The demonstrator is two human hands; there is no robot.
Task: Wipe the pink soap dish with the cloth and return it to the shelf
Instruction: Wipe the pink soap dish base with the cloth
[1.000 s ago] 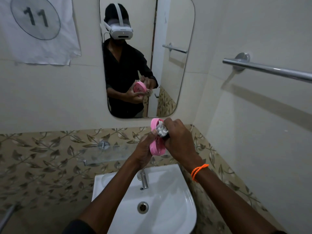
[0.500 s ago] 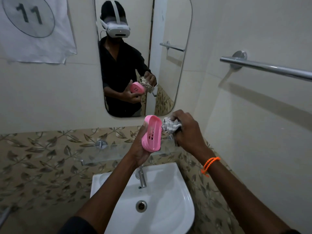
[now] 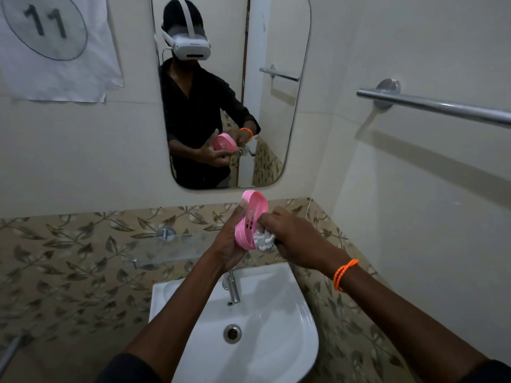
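where apart before, cloth (image 3: 264, 240) against dish (image 3: 250, 219)

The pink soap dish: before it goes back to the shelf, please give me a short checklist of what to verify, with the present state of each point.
1. Left hand has a firm hold on the pink soap dish: ok, fingers wrap its back and the thumb lies on its rim.
2. Cloth is in contact with the dish: ok, the right hand presses it on the lower end.
3. Dish is wiped clean all over: cannot tell, the back is hidden.
4. Glass shelf has free room: ok, nothing visible on it.
5. Dish is level for setting down: not ok, it stands nearly on edge.
6. Dish is over the sink if dropped: cannot tell.
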